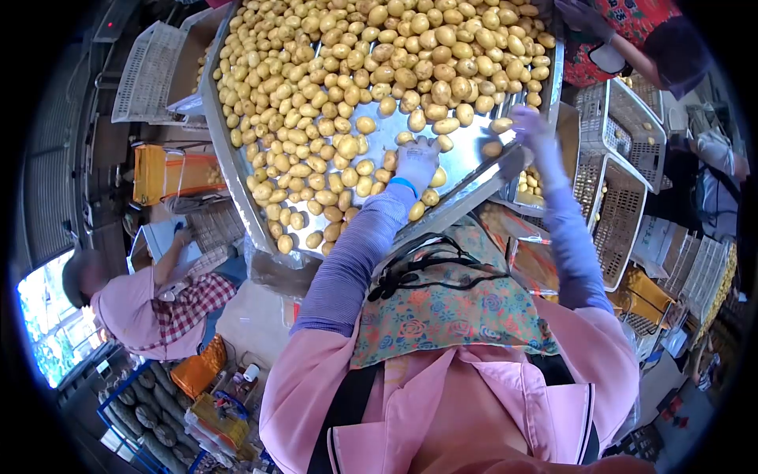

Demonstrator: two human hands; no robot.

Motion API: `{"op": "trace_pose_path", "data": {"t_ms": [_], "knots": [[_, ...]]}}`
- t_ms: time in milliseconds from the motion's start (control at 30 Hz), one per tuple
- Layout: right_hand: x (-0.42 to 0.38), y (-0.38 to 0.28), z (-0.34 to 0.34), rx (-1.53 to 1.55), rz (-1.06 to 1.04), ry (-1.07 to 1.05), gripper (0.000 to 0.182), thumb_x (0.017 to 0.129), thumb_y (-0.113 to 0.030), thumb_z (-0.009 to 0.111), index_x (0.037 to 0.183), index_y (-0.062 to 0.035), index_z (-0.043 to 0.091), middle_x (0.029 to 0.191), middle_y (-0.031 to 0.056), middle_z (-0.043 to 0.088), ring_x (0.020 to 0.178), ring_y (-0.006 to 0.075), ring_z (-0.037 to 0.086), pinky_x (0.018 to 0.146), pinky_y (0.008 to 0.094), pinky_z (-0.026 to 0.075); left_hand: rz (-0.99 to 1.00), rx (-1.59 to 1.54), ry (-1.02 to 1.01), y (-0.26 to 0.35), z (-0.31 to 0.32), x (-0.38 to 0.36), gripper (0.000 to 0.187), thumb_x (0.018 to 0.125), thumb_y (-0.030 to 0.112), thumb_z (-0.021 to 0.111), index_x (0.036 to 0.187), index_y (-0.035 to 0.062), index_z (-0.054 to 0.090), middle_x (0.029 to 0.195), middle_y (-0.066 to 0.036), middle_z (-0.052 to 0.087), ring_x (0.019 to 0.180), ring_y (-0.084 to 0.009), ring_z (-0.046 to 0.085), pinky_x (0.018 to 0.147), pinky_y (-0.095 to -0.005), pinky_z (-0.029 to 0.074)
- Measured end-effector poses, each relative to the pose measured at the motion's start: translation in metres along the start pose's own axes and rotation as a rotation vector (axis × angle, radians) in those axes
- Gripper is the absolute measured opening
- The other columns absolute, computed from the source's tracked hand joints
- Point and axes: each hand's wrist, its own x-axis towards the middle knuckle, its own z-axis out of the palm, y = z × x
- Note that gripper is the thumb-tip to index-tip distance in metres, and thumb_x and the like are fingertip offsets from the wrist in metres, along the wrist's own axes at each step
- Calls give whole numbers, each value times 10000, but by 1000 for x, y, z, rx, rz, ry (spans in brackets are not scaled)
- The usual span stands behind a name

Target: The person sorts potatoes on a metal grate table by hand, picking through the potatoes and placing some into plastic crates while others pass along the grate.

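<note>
A heap of yellow potatoes (347, 79) covers most of a sloped metal sorting tray (470, 154). My left hand (417, 163), in a pale glove with a blue band at the wrist, rests palm down near the tray's lower edge. Its fingers are apart and bent a little, touching potatoes on either side; nothing shows clasped in it. At the tray's right edge my right hand (534, 128), also gloved, is smeared by motion. A single potato (500, 126) lies just left of it. Whether those fingers hold anything is hidden by the blur.
White plastic crates (612, 213) stand at the right, and another crate (146, 75) is at the upper left. Beneath my right arm is a container of potatoes (530, 183). A co-worker (158, 304) works at the left; another person's gloved hand (584, 20) reaches in at the upper right.
</note>
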Motion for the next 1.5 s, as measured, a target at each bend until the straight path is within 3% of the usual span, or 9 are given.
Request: {"op": "trace_pose_path", "data": {"t_ms": [233, 300, 600, 733, 867, 1033, 1200, 1300, 1500], "knots": [[36, 39, 207, -759, -434, -291, 347, 870, -216, 679, 1208, -136, 674, 1128, 139, 662, 1072, 316, 625, 901, 423, 517, 172, 182, 364, -26, 16, -53, 490, 887, 187, 557, 1376, 187, 541, 1312, -100, 609, 1133, -300, 616, 1075, -481, 386], [45, 59, 215, -1562, -618, -377, 328, 858, -238, 686, 1169, -137, 669, 1086, 156, 626, 1021, 354, 626, 894, 456, 526, 130, 116, 292, -29, 22, -66, 463, 894, 168, 539, 1355, 205, 564, 1333, -95, 603, 1162, -296, 604, 1074, -476, 390], [38, 95, 157, -899, -249, -434, 276, 892, -207, 682, 1154, -119, 694, 1086, 124, 682, 947, 263, 685, 862, 381, 540, -125, -694, 449, -49, 19, -64, 302, 837, 112, 653, 1133, 171, 673, 1176, -112, 602, 1116, -285, 578, 906, -451, 473], [87, 14, 228, -952, -406, -278, 562, 876, -491, 691, 1236, -64, 639, 1167, 193, 664, 1051, 302, 662, 906, 398, 524, -418, -1606, 547, -58, -5, -16, 127, 844, 48, 685, 958, 66, 633, 910, -66, 628, 733, -155, 623, 628, -325, 522], [96, 42, 275, -1490, -93, -345, 492, 874, -480, 684, 1223, -137, 634, 1273, 235, 559, 1125, 382, 625, 953, 448, 520, -383, -1611, 418, -71, -48, 33, 133, 859, 66, 719, 909, 33, 600, 787, -35, 612, 618, -95, 572, 540, -258, 476], [49, 76, 234, -1160, -257, -381, 532, 761, -468, 759, 1175, -156, 640, 1284, 209, 499, 1074, 406, 627, 928, 474, 528, -423, -1091, 536, -99, -57, 52, 265, 831, 109, 760, 1010, 11, 591, 976, -123, 642, 851, -221, 625, 754, -334, 525], [2, 61, 159, -142, 391, -426, 424, 920, -439, 677, 1169, -98, 639, 1121, 109, 661, 865, 169, 661, 776, 310, 567, 7, -453, 593, -89, -103, 97, 726, 757, 0, 614, 1460, 119, 476, 1394, -200, 522, 1284, -391, 515, 1068, -450, 449], [-22, 64, 126, 869, 761, -12, 450, 919, -479, 662, 1199, -131, 607, 1172, 124, 648, 636, 122, 622, 512, 238, 555, 39, 40, 16, -82, -114, 135, 565, 859, 82, 531, 1417, 170, 525, 1284, -190, 605, 1202, -357, 587, 1019, -442, 484], [-52, 49, 99, 1263, 716, -15, 458, 854, -524, 702, 1142, -182, 602, 1133, 92, 596, 912, 183, 626, 667, 291, 595, 93, 47, 339, -79, -64, 122, 474, 816, 98, 546, 1261, 209, 667, 1126, -182, 656, 1016, -364, 652, 874, -467, 537]]}}
